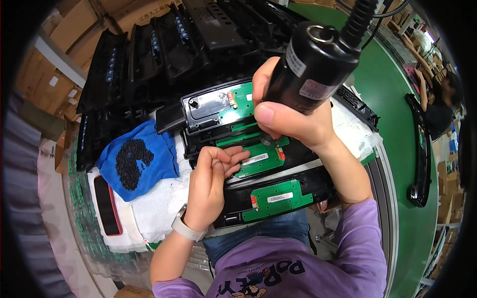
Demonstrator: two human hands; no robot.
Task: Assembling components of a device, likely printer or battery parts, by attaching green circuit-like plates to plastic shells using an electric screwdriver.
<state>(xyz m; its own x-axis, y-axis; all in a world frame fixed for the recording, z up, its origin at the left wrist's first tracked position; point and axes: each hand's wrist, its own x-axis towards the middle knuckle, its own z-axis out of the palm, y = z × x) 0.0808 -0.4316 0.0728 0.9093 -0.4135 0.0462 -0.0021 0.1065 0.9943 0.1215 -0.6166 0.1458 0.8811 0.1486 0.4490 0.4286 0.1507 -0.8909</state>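
Green circuit boards sit in black plastic housings laid side by side before the person. The middle circuit board (266,166) lies under both hands, with a white label strip and a small red-and-white part at its right end. The right hand (300,121) is closed around a black electric screwdriver (320,59), thumb across its front, its lower end pointing down at this board; I cannot tell whether the bit touches. The left hand (211,174) is half curled, fingers reaching over the board's left end, thumb near the index finger; whether it pinches anything, I cannot tell. A pale watch band (186,228) circles the left wrist.

Nearer the body is the lowest circuit board (280,198); farther off is the upper circuit board (237,111). To the left, a blue cloth (164,161) carries a heap of small black screws (128,171), with a red-edged phone (107,206) just beside it on white padding (149,216).
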